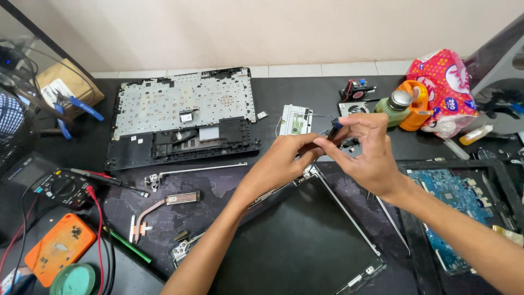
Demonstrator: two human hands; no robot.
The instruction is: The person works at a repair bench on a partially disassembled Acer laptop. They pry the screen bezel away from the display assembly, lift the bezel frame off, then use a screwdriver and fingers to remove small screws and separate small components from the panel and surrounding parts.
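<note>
1. Meeting above the middle of the dark surface (305,104), the left hand (284,158) and right hand (368,150) pinch one small dark part (334,131) between them.
2. The right hand's grip is closed on the part with thumb and forefinger; a blue tip shows at the part's upper end, at about 12 o'clock from the knuckles.
3. The left hand's grip is nearly shut, its fingertips (315,143) touching the lower end of the same part.
4. Below the hands, toward 6 o'clock, lies a black screen panel (297,240) in a thin metal frame.
5. At 10 o'clock sits an upturned laptop keyboard case (183,117).
6. At 9 o'clock lie a copper heat pipe (164,206) and a metal hinge bar (191,170); farther left, a multimeter (63,188) with red and black leads.
7. At 3 o'clock a blue circuit board (453,199) rests in a black shell.
8. At 1 o'clock stand a green bottle (396,106) and an orange container (417,104), just beside each other.
</note>
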